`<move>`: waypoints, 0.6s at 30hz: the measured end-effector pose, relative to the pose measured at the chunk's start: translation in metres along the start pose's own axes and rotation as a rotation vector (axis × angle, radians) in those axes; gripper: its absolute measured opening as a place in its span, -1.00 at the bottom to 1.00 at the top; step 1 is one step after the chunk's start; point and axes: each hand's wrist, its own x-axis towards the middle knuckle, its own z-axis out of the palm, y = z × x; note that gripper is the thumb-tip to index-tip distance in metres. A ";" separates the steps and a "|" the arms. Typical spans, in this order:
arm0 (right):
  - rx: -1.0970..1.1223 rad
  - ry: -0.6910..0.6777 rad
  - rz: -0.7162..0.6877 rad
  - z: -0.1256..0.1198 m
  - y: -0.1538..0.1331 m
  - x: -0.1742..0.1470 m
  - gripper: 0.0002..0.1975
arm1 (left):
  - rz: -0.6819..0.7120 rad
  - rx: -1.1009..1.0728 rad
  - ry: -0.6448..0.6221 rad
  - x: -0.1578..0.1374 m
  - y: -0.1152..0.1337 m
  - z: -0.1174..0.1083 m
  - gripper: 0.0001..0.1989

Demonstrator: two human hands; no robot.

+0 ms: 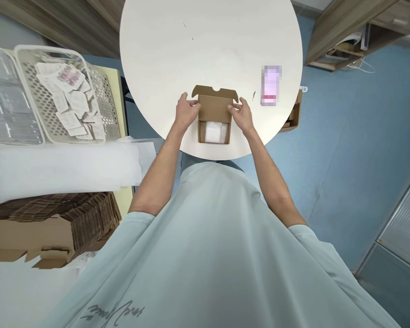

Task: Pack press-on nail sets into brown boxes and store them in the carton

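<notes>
A small brown cardboard box (215, 109) stands near the front edge of the round white table, its lid raised and the notched flap at the far side. Inside lies something white and wrapped (214, 132), whose kind I cannot make out. On the lid's left edge, my left hand (187, 111) pinches the cardboard between thumb and fingers. My right hand (242, 115) grips the lid's right edge in the same way.
A pixelated pink rectangular item (270, 85) lies at the table's right side. To my left are a white basket (104, 95) of printed cards, clear plastic containers (12, 100), white sheeting (64, 168) and a stack of folded cardboard boxes (92, 218). An open carton (295, 116) stands beyond the table's right edge.
</notes>
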 end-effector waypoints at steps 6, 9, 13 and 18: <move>-0.144 0.005 -0.126 -0.015 -0.020 -0.004 0.03 | -0.004 -0.123 -0.011 0.002 0.020 0.000 -0.20; -0.203 -0.012 -0.194 -0.019 -0.025 -0.015 -0.02 | 0.041 -0.100 -0.016 -0.004 0.021 0.003 -0.25; -0.178 -0.003 -0.205 -0.019 -0.028 -0.048 -0.11 | 0.061 -0.068 -0.010 -0.028 0.016 0.011 -0.28; -0.208 -0.020 -0.085 -0.012 -0.023 -0.096 -0.29 | 0.052 0.076 0.025 -0.070 0.009 0.021 -0.38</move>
